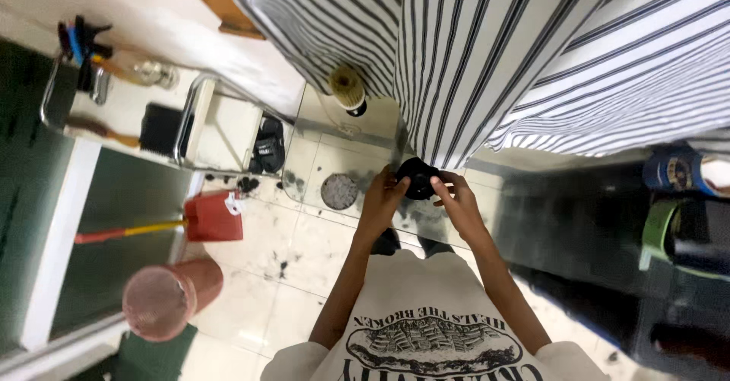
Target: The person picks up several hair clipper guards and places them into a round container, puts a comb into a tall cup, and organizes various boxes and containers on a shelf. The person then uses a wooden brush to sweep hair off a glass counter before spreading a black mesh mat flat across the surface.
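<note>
Both my hands meet at the middle of the head view around a small black rounded object. My left hand grips its left side with fingers curled. My right hand holds its right side, thumb and fingers pinching it. The object sits just below the hem of a large striped cape that drapes from above. Part of the object is hidden behind my fingers, so what it is exactly cannot be told.
A tiled floor with hair clippings lies below. A red dustpan with a yellow handle, a reddish bin, a round brush, a floor drain and a metal-framed cart stand at the left. Dark furniture fills the right.
</note>
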